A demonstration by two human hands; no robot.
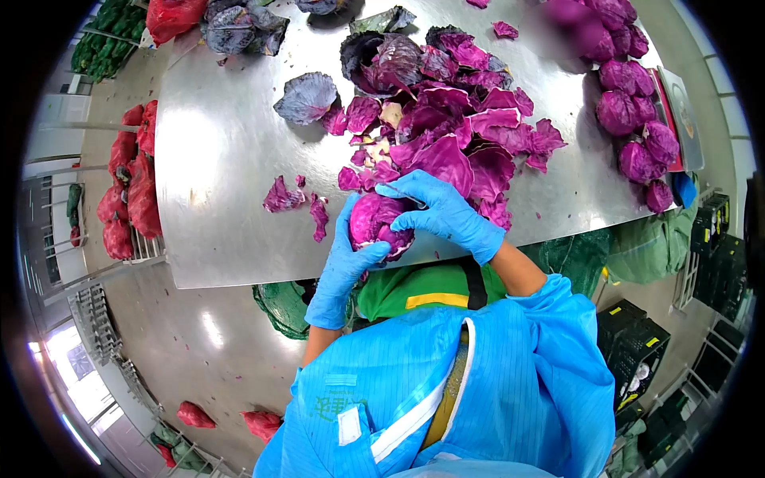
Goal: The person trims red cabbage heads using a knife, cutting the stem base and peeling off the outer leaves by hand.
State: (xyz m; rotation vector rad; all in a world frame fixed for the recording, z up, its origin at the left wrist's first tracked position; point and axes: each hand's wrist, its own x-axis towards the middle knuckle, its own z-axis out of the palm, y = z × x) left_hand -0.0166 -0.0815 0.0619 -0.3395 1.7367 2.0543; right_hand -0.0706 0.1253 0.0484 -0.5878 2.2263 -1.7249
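A purple cabbage head point(373, 223) rests at the near edge of the steel table, its outer surface partly peeled. My left hand point(341, 259), in a blue glove, wraps round its left and near side, with the thumb across the front. From the right, my blue-gloved right hand point(446, 209) curls over the top of the same cabbage. A thin dark tool shows beneath its fingers, mostly hidden, so its kind is unclear. Just beyond both hands lies a heap of loose purple cabbage leaves point(446, 163) with pale stem cuttings point(381, 150) among them.
Peeled cabbage heads point(625, 111) line the table's right side beside a red-edged board point(677, 119). Untrimmed dark cabbages point(239, 30) lie at the far left of the steel table point(215, 159). Red net sacks point(131, 191) stand left; black crates point(633, 350) stand right.
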